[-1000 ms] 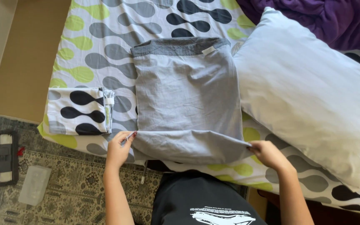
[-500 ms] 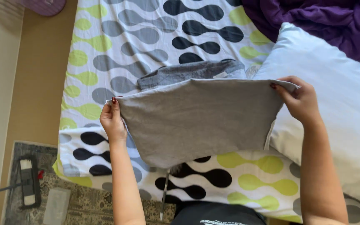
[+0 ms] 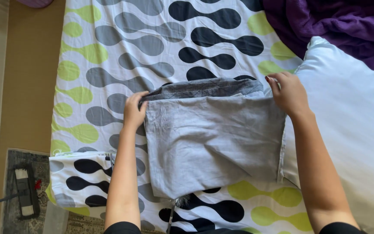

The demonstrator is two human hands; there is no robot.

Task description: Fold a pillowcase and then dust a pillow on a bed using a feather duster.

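Grey pillowcase (image 3: 213,143) now lowered, folded onto bed (image 3: 109,52), left hand (image 3: 134,110) and right hand (image 3: 288,93) gripping its corners

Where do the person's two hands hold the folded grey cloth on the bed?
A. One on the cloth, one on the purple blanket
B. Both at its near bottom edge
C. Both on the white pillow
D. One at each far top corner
D: the left hand and the right hand each hold a far top corner of the grey cloth, laid flat on the patterned bed sheet.
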